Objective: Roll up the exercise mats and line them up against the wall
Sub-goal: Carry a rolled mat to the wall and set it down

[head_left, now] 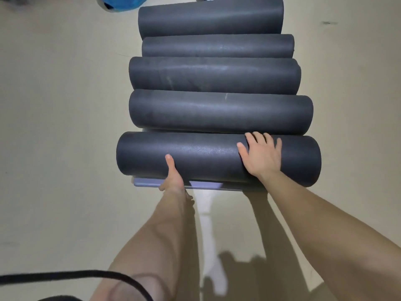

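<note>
1. Fingers [268, 139] of the right hand [262, 158] lie spread and straight across the top of the nearest rolled mat [206, 159], their tips over its far side.
2. Left hand [173, 179] sets its thumb up the roll's near face. Its other fingers are hidden beneath, apparently cupping the roll.
3. This roll lies on the floor [65, 127] over a flat mat edge [206, 186], just beside four more rolled mats [217, 111] ranged side by side.

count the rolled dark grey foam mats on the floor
5 dark grey rolled foam mats in a row: nearest mat held by the left hand and right hand, then second, third, fourth and farthest mat. More may lie beyond view.
</note>
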Motion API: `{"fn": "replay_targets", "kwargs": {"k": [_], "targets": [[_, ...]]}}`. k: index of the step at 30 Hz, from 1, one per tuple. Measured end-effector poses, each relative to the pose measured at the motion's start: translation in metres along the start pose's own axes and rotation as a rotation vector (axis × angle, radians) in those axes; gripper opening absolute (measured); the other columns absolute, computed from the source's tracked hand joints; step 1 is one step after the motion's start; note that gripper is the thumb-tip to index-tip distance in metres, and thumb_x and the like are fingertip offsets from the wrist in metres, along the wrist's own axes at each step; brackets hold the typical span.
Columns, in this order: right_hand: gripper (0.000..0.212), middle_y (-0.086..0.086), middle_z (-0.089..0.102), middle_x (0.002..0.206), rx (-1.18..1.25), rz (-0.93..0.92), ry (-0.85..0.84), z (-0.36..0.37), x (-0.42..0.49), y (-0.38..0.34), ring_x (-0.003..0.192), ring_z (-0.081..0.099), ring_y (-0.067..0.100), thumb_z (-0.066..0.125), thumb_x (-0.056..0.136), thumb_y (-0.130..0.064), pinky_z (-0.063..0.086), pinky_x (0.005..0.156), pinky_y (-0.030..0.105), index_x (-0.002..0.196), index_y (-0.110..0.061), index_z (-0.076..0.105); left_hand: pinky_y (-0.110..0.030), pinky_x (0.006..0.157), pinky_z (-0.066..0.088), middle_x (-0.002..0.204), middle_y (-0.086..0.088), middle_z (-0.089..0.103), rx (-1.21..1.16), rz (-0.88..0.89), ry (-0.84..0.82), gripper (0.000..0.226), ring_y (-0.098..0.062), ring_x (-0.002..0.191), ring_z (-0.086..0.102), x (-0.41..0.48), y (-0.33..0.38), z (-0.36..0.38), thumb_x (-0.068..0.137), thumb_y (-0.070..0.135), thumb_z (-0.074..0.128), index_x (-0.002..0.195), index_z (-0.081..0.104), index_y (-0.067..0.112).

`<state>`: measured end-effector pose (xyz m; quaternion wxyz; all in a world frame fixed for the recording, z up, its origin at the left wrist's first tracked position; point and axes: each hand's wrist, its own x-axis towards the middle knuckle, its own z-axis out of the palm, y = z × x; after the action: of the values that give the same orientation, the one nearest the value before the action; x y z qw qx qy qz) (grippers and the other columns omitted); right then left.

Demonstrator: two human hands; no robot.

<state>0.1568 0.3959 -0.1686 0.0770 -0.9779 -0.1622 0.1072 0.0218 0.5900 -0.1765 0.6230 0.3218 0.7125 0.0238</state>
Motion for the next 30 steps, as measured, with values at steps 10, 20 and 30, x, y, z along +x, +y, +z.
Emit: {"fn": "replay_targets", "kwargs": {"k": [10,20,30], "targets": [[0.102,0.003,0.055,0.147,0.174,-0.121,-0.357,-0.028,0.055,-0.032,0.134,0.048,0.033,0.076,0.067,-0.08,0.041,0.107,0.047,0.148,-0.026,0.045,-0.062,0.116,0.038,0.148,-0.003,0.053,-0.174,-0.018,-0.255,0.13,-0.042,0.136,0.049,-0.002,-0.028,0.011,0.057,0.102,0.057,0.16,0.032,0.027],[0.116,0.004,0.037,0.158,0.038,-0.184,-0.443,-0.027,0.043,-0.032,0.145,0.035,0.032,0.07,0.06,-0.09,0.031,0.113,0.051,0.155,-0.032,0.039,-0.037,0.116,0.041,0.139,0.009,0.062,-0.281,0.012,-0.317,0.117,-0.015,0.131,0.055,0.001,-0.048,0.019,0.05,0.096,0.071,0.142,0.054,0.026],[0.14,0.007,0.044,0.149,-0.186,-0.285,-0.439,-0.023,0.01,-0.043,0.133,0.042,0.037,0.073,0.04,-0.092,0.035,0.109,0.059,0.156,-0.035,0.02,-0.046,0.084,0.064,0.112,-0.008,0.076,-0.16,0.106,-0.283,0.091,-0.028,0.097,0.077,-0.012,-0.048,0.026,0.066,0.064,0.09,0.131,0.053,0.012]]}}
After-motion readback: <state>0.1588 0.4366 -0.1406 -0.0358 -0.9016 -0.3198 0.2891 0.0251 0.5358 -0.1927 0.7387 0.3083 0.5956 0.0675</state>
